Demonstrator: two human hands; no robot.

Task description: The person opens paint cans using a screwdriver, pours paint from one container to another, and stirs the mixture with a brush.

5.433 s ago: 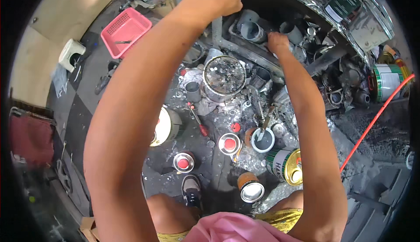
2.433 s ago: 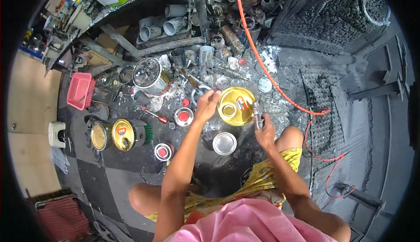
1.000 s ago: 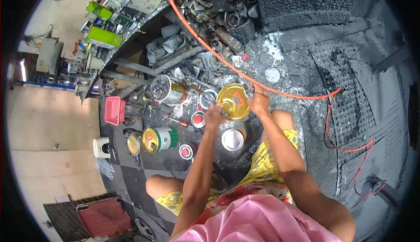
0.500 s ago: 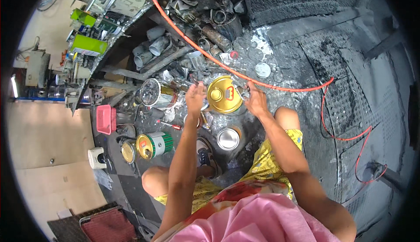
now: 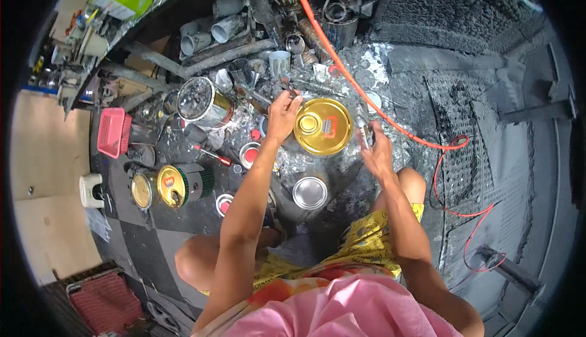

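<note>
A large round paint can with a gold lid (image 5: 326, 136) stands between my hands, a round raised cap at the left of its lid. At the can's left edge, my left hand (image 5: 282, 117) is closed, its fingertips pinched by a small dark thing I cannot make out. My right hand (image 5: 377, 149) is apart from the can's right side, fingers curled around a narrow, light-and-dark object that is too blurred to name. Nearer me stands a small tin with a plain silver top (image 5: 310, 193).
An orange hose (image 5: 360, 93) loops across the right side. To the left are a paint-crusted bucket (image 5: 196, 100), a red-handled screwdriver (image 5: 213, 155), a green can with a gold lid (image 5: 183, 184) and a pink basket (image 5: 113, 132). Grimy pipes and cups (image 5: 229, 29) crowd the back.
My right hand has drawn away from the gold lid's right edge. My left hand stays near the left edge. The whole view has shifted, so surrounding things sit differently in the picture.
</note>
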